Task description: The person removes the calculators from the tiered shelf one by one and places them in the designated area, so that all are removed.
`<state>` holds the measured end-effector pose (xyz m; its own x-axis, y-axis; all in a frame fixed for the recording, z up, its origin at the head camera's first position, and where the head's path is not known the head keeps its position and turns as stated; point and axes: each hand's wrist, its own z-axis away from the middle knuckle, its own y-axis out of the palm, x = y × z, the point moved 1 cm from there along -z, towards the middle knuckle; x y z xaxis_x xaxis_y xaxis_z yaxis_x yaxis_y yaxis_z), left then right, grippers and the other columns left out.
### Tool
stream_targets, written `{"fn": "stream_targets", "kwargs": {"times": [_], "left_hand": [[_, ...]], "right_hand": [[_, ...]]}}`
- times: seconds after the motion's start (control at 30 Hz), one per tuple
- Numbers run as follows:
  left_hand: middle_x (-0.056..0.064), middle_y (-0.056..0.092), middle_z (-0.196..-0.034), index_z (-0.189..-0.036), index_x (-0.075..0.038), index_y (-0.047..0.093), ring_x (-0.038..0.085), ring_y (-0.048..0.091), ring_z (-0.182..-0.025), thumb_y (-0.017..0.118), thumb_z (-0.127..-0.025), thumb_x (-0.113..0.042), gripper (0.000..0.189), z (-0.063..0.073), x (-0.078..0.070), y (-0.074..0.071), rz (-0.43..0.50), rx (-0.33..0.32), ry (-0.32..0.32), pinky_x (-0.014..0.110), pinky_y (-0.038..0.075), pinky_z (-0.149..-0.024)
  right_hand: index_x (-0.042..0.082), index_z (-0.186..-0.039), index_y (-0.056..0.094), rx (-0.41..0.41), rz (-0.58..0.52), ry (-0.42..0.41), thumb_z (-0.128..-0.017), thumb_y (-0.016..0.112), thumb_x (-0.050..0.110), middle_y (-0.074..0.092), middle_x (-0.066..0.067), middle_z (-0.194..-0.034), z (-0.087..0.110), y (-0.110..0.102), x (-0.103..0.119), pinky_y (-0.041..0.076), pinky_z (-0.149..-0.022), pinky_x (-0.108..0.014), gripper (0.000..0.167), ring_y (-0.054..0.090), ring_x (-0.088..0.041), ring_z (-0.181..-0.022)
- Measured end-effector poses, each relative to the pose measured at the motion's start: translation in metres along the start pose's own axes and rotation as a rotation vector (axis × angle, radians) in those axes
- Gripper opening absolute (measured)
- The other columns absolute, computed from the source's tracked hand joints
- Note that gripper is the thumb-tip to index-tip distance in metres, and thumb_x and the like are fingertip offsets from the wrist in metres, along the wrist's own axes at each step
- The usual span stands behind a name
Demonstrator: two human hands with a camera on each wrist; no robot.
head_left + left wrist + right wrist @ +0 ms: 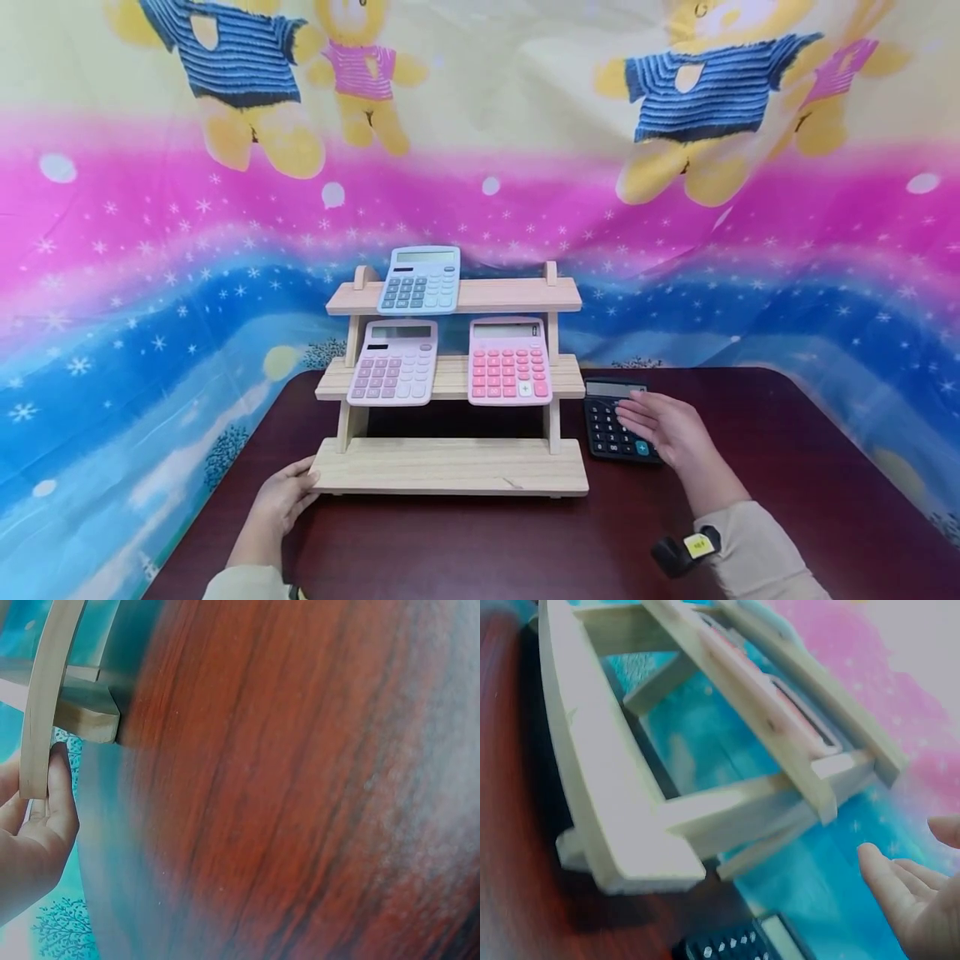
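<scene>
A three-tier wooden display rack (450,467) stands on the table. My left hand (281,498) pinches the left end of its lowest board, thumb and fingers on either side in the left wrist view. To the right of the rack, my right hand (667,425) hovers over a black calculator (611,421) with its fingers extended, holding nothing. The right wrist view shows that hand apart from the calculator. A light blue calculator (420,279) leans on the top tier. On the middle tier lean a lilac calculator (393,362) at left and a pink calculator (510,362) at right.
The dark reddish-brown table (420,550) has rounded far corners. Close behind the rack hangs a printed cloth (480,200) with teddy bears and snowflakes, which also runs along both sides. A black strap with a yellow label (697,546) sits on the right sleeve.
</scene>
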<state>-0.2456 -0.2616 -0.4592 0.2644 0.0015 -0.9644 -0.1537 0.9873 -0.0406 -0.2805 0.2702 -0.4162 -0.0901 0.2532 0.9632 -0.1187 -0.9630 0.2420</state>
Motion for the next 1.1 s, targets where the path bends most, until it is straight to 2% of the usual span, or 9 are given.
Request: {"fn": "stream_targets", "kwargs": {"times": [0.1,0.17,0.23,0.33,0.53,0.73,0.83,0.97,1.1], "left_hand": [[0.035,0.025,-0.128,-0.132,0.007,0.026,0.025,0.048,-0.098,0.048,-0.088,-0.006,0.051,-0.001,0.001,0.000,-0.013,-0.003,0.000,0.025,0.045,-0.075],[0.035,0.025,-0.127,-0.132,0.008,0.027,0.025,0.047,-0.098,0.048,-0.088,-0.006,0.050,-0.002,0.001,0.000,-0.013,-0.004,0.001,0.026,0.045,-0.075],[0.036,0.025,-0.127,-0.132,0.008,0.027,0.025,0.048,-0.098,0.048,-0.088,-0.006,0.050,-0.002,0.000,0.001,-0.007,-0.003,0.006,0.025,0.045,-0.074],[0.036,0.025,-0.127,-0.132,0.008,0.027,0.023,0.049,-0.096,0.048,-0.088,-0.005,0.050,-0.003,0.000,0.001,-0.005,-0.004,0.008,0.025,0.045,-0.074],[0.035,0.025,-0.128,-0.132,0.007,0.027,0.020,0.050,-0.093,0.048,-0.088,-0.006,0.050,-0.004,0.001,0.000,-0.005,-0.002,0.002,0.025,0.045,-0.074],[0.035,0.024,-0.128,-0.132,0.008,0.026,0.019,0.051,-0.091,0.049,-0.088,-0.006,0.051,-0.005,0.003,0.000,0.002,0.000,0.006,0.026,0.045,-0.074],[0.035,0.024,-0.129,-0.132,0.007,0.027,0.018,0.051,-0.091,0.048,-0.088,-0.006,0.051,-0.006,0.003,0.000,0.001,-0.005,0.000,0.026,0.045,-0.075],[0.035,0.023,-0.129,-0.132,0.007,0.026,0.018,0.051,-0.091,0.050,-0.087,-0.006,0.053,-0.006,0.003,-0.001,0.009,-0.002,0.000,0.025,0.045,-0.074],[0.035,0.023,-0.129,-0.132,0.007,0.026,0.016,0.052,-0.089,0.050,-0.087,-0.006,0.053,-0.004,0.003,-0.001,0.016,-0.006,-0.003,0.025,0.045,-0.074]], "right_hand": [[-0.011,-0.133,0.016,0.046,-0.003,0.001,-0.085,0.056,0.020,0.038,-0.029,-0.123,0.031,0.036,0.032,0.039,-0.086,-0.034,0.070,0.053,-0.022,-0.098],[-0.011,-0.131,0.019,0.040,-0.017,-0.002,-0.086,0.054,0.017,0.041,-0.026,-0.120,0.041,0.052,0.045,0.041,-0.084,-0.033,0.064,0.056,-0.018,-0.091],[-0.010,-0.130,0.022,0.038,-0.042,0.014,-0.088,0.051,0.014,0.040,-0.026,-0.121,0.045,0.064,0.054,0.041,-0.084,-0.033,0.057,0.056,-0.018,-0.090],[-0.009,-0.130,0.025,0.030,-0.071,0.034,-0.089,0.048,0.010,0.036,-0.027,-0.125,0.044,0.076,0.058,0.041,-0.084,-0.034,0.051,0.055,-0.022,-0.095],[-0.012,-0.126,0.027,0.061,-0.127,0.026,-0.087,0.049,0.005,0.048,-0.025,-0.113,0.036,0.092,0.060,0.040,-0.084,-0.036,0.048,0.051,-0.029,-0.100],[-0.011,-0.124,0.031,0.101,-0.170,0.010,-0.089,0.047,0.006,0.031,-0.030,-0.128,0.036,0.110,0.068,0.041,-0.084,-0.035,0.042,0.049,-0.029,-0.103],[-0.010,-0.122,0.034,0.109,-0.198,0.006,-0.089,0.046,0.005,0.038,-0.028,-0.124,0.033,0.117,0.070,0.041,-0.084,-0.036,0.038,0.048,-0.031,-0.104],[-0.011,-0.125,0.034,0.114,-0.221,0.002,-0.089,0.046,0.004,0.049,-0.023,-0.115,0.029,0.127,0.070,0.041,-0.083,-0.036,0.041,0.042,-0.034,-0.108],[-0.010,-0.129,0.029,0.126,-0.230,0.010,-0.089,0.047,0.005,0.037,-0.028,-0.125,0.028,0.137,0.070,0.042,-0.083,-0.035,0.047,0.037,-0.036,-0.111]]}}
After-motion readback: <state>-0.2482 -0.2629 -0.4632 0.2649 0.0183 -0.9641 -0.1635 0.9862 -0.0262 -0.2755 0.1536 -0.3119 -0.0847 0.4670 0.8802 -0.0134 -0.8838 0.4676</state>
